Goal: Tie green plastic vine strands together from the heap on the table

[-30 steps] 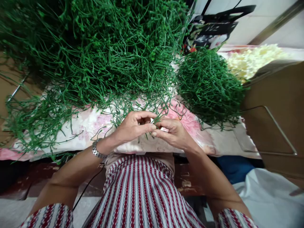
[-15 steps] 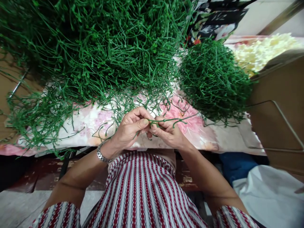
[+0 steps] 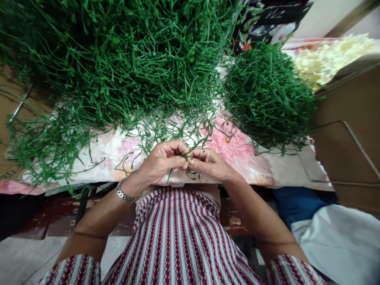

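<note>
In the head view, a thin green plastic stem with small side branches is pinched between both hands. My left hand, a metal watch on its wrist, grips the stem between thumb and bent forefinger. The fingertips of my right hand are closed on the same stem, touching the left fingertips. The stem's branched end points up and to the right. Beyond the hands lies a large heap of green plastic stems; to the right is a smaller pile.
A floral cloth covers the table, with loose stems at the left. On the right stand a cardboard box and pale yellow flowers. A black floral bag is at the back. White fabric hangs low right.
The stem has turned from lying nearly level, pointing right, to slanting up and right. My right hand's fingertips have come in against the left ones.
</note>
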Available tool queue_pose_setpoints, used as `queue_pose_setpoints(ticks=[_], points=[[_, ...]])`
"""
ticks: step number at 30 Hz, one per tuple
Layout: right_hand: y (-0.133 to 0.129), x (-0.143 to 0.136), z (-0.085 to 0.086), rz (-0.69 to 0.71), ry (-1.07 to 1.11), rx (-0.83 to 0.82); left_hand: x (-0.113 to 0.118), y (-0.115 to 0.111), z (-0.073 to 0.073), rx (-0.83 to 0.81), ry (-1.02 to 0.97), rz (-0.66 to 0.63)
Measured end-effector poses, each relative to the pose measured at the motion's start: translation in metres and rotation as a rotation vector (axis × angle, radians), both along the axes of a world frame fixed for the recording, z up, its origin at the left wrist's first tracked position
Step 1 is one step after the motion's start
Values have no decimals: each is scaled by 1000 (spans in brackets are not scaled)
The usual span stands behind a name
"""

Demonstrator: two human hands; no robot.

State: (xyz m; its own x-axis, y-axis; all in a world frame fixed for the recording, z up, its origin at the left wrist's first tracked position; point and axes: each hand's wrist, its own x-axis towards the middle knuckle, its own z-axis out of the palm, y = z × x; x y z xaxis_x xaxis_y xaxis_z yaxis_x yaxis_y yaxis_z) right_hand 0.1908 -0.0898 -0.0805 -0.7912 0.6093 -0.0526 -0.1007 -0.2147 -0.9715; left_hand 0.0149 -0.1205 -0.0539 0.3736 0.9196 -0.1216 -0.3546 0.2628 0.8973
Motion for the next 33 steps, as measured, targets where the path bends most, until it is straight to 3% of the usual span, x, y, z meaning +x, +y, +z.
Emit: queue_pose_setpoints(ticks=[6, 13, 18, 22, 28, 33], points=[[-6, -4, -2, -62, -28, 39, -2, -3, -2, 90, 17, 31], [-17, -9, -3, -292, -62, 235, 4, -4, -8, 195, 146, 133], [-26, -12, 1, -424, -215, 515, 10, -5, -13, 111, 109, 191], [-25, -12, 3, -524, -341, 896, 13, -6, -13, 30, 52, 173], [-20, -4, 2, -404, -498, 1197, 15, -4, -6, -51, 54, 214], [-18, 2, 3, -228, -368, 1146, 15, -2, -4, -127, -4, 148]])
